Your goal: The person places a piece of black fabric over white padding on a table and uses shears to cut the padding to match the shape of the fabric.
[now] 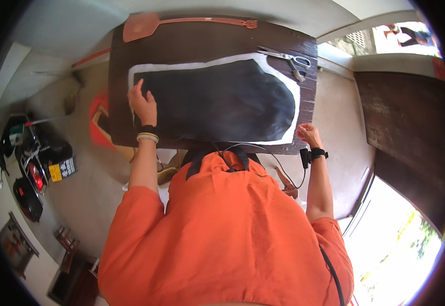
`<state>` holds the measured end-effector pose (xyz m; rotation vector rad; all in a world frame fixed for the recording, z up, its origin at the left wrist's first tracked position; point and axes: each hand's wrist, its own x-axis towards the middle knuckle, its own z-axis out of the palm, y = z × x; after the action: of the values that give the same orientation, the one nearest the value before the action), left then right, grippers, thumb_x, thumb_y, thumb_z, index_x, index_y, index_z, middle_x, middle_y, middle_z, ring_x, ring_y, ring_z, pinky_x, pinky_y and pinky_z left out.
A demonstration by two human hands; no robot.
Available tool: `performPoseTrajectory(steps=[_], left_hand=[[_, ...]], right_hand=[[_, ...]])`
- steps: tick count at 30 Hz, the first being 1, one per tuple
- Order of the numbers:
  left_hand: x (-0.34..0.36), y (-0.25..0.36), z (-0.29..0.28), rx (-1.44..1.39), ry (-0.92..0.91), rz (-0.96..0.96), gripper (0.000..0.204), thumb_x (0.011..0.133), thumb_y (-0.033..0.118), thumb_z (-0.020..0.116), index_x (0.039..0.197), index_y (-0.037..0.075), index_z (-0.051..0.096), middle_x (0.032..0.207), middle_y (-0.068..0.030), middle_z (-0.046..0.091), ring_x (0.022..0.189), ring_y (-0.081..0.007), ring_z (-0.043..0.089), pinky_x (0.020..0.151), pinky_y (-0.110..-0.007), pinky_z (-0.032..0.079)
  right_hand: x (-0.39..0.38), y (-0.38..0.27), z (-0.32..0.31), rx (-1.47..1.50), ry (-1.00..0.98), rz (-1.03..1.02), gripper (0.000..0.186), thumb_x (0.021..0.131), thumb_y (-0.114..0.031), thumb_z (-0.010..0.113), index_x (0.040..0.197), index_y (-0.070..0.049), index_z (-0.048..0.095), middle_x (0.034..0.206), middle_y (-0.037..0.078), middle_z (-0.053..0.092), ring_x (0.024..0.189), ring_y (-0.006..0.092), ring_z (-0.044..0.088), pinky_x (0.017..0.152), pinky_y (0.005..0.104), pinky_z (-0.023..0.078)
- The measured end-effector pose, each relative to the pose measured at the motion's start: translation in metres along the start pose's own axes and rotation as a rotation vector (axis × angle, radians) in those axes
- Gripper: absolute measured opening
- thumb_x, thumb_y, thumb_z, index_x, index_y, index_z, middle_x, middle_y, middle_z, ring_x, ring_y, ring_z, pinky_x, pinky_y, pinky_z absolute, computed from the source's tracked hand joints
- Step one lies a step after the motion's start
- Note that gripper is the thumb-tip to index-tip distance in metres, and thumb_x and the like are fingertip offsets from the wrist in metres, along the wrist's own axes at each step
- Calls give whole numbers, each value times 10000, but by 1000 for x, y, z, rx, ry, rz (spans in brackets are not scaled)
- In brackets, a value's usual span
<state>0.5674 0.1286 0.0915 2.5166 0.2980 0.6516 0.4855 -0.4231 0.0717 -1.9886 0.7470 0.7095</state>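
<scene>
Beneath the left hand (145, 106), a dark wooden table (181, 41), rough along its right edge. Just right of that hand, a black piece (202, 102) flat on a larger white sheet (262, 63). Left thumb and fingers parted over the piece's left end. Right hand (310, 135) curled at the table's near right corner; cannot tell whether gripping anything. Beyond the right hand, scissors (288, 56); beyond the left, a pink fly swatter (142, 28) along the far edge, with open wood nearer. Right of the right hand, pale floor (337, 102); well left of the left, a motorcycle (36, 163).
</scene>
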Motion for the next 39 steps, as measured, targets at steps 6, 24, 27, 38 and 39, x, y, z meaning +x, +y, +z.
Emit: performPoseTrajectory(steps=[6, 24, 27, 38, 39], left_hand=[[-19, 104, 39, -248, -373, 409, 439, 711, 8, 566, 1133, 123, 533, 1076, -128, 502, 1004, -308, 492, 866, -409, 392], [-100, 211, 84, -10, -687, 367, 514, 795, 100, 582, 1282, 170, 431, 1296, -94, 389, 1232, -270, 358, 1052, -449, 235], [-101, 221, 89, 2, -677, 395, 516, 795, 103, 584, 1280, 186, 432, 1299, -89, 388, 1236, -268, 355, 1054, -452, 232], [-113, 244, 123, -238, -965, 963, 448, 794, 167, 576, 1231, 226, 501, 1312, -69, 383, 1244, -244, 358, 1061, -429, 242], [-115, 243, 127, -257, -977, 992, 448, 794, 167, 576, 1231, 226, 501, 1312, -69, 383, 1244, -244, 358, 1061, -429, 242]], right_hand=[[25, -58, -28, -104, 232, -344, 229, 833, -207, 555, 950, -14, 590, 770, 51, 637, 710, 122, 602, 620, 247, 457], [147, -138, -47, -885, 188, -885, 356, 746, -137, 636, 1072, -122, 494, 1002, 99, 543, 994, 304, 520, 805, 411, 422], [142, -136, -46, -851, 162, -832, 349, 740, -159, 647, 1054, -122, 502, 1007, 105, 543, 1000, 292, 518, 810, 404, 422], [117, -121, -28, -745, 157, -571, 439, 678, -195, 618, 1058, -88, 427, 855, 177, 627, 811, 351, 613, 690, 438, 468], [108, -112, -28, -675, 174, -497, 443, 683, -196, 615, 1066, -90, 419, 841, 174, 628, 813, 349, 612, 691, 440, 464]])
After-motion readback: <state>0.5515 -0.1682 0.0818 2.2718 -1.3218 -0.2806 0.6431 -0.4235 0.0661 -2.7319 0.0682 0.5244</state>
